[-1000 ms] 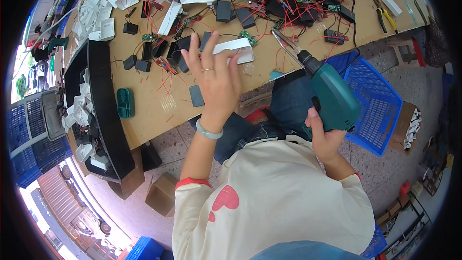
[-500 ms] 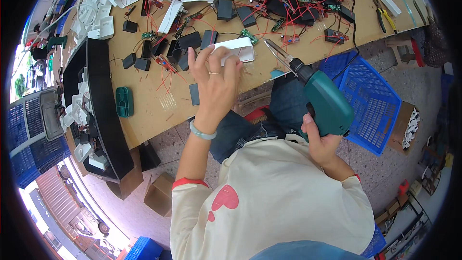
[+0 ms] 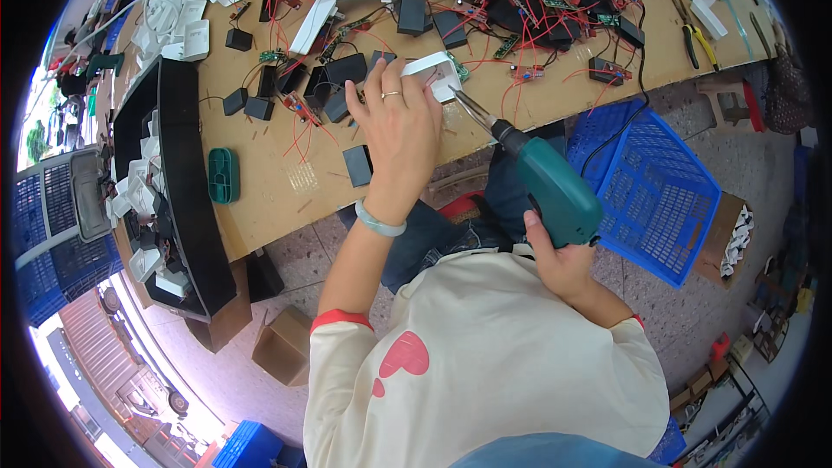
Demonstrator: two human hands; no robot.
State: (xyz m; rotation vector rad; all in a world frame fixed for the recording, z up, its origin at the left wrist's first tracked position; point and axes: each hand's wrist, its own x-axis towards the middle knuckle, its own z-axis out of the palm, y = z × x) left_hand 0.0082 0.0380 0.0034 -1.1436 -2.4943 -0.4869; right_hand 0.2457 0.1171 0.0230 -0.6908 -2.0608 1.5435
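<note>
My left hand [image 3: 400, 126] is curled around the near-left side of a white plastic housing [image 3: 444, 78], fingers partly hiding it. The housing lies tilted on the table with its hollow side showing. In my right hand [image 3: 559, 264] is a dark green pistol-shaped power tool [image 3: 559, 191] with a black collar and a long, slim metal tip. The tip meets or nearly meets the housing's near right edge; I cannot tell whether it touches. A black rectangular block [image 3: 357, 165] lies by the table edge, below my left wrist.
Red-wired circuit boards [image 3: 520, 22] and black boxes are heaped at the back. White housings [image 3: 195, 39] pile up at back left. A black bin [image 3: 195, 199], a green tray [image 3: 223, 175], pliers [image 3: 692, 39] and a blue crate [image 3: 650, 199] surround the work spot. A black cable [image 3: 642, 61] hangs over the edge.
The power tool has moved left and slightly down, bringing its tip to the housing. The housing has tilted, its hollow side turning more into view, and my left hand has shifted right with it.
</note>
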